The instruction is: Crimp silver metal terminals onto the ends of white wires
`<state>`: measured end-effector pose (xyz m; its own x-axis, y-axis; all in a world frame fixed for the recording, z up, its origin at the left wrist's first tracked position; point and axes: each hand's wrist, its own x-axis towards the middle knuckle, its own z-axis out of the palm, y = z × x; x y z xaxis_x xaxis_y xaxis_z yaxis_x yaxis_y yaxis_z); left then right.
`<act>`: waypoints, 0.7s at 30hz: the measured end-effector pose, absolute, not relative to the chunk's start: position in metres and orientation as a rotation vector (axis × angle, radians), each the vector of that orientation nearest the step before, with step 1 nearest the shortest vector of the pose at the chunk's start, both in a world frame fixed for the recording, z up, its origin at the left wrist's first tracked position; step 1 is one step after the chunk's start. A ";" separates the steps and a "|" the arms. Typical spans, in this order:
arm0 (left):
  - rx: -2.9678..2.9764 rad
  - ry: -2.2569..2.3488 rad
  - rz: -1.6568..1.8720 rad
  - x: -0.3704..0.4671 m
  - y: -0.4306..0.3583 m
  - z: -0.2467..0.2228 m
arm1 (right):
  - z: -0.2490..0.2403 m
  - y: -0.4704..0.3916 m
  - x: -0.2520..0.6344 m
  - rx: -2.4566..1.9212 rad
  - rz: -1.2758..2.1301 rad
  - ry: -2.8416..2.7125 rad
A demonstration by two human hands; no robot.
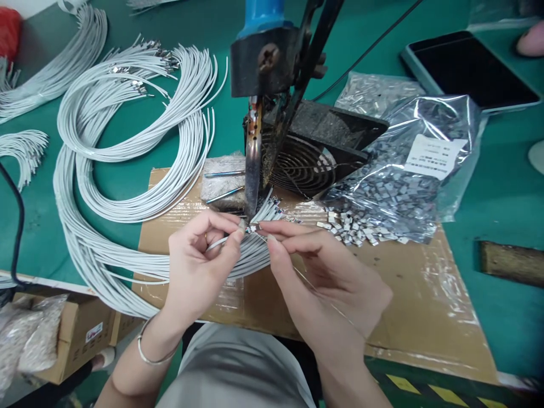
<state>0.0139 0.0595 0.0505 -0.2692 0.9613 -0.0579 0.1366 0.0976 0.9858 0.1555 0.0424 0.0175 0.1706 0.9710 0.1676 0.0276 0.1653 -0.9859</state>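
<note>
My left hand point(202, 263) is closed, pinching a white cable point(216, 244) near its end between thumb and forefinger. Between the thumb and fingers of my right hand point(329, 280) runs a thin solder wire point(305, 279), its tail trailing across the palm. The fingertips of both hands almost meet at a small metal piece, partly hidden by them, just below the tip of a mounted soldering iron point(254, 164). Whether the tip touches the piece, I cannot tell. Under my hands lies a bundle of white cables point(250, 258) on a cardboard sheet point(416, 300).
Small metal connectors point(359, 228) are piled right of my hands, beside a plastic bag point(408, 187) of them. Behind the iron sits a black fan point(306, 164). Coiled white cables point(123, 144) cover the left. A phone point(471, 71) and another person's fingertip point(531, 42) are at upper right.
</note>
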 end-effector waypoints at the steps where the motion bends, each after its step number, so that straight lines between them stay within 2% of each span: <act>1: 1.127 1.555 1.274 0.015 0.058 0.050 | 0.017 0.042 0.156 -1.170 0.961 -1.165; 7: 1.138 1.583 1.242 0.019 0.042 0.049 | 0.018 0.035 0.165 -1.203 0.977 -1.149; 13: 1.161 1.569 1.217 0.021 0.025 0.045 | 0.018 0.032 0.176 -1.365 0.822 -1.164; 17: 1.147 1.555 1.189 0.021 0.012 0.040 | 0.015 0.030 0.175 -1.289 0.957 -1.385; 21: 1.160 1.578 1.118 0.021 0.005 0.041 | 0.015 0.030 0.172 -1.240 1.107 -1.316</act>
<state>0.0206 0.0050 0.0408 -0.2006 0.9715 -0.1261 0.2033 0.1672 0.9647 0.1718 0.0302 0.0146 -0.0013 0.9979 0.0644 0.1077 0.0641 -0.9921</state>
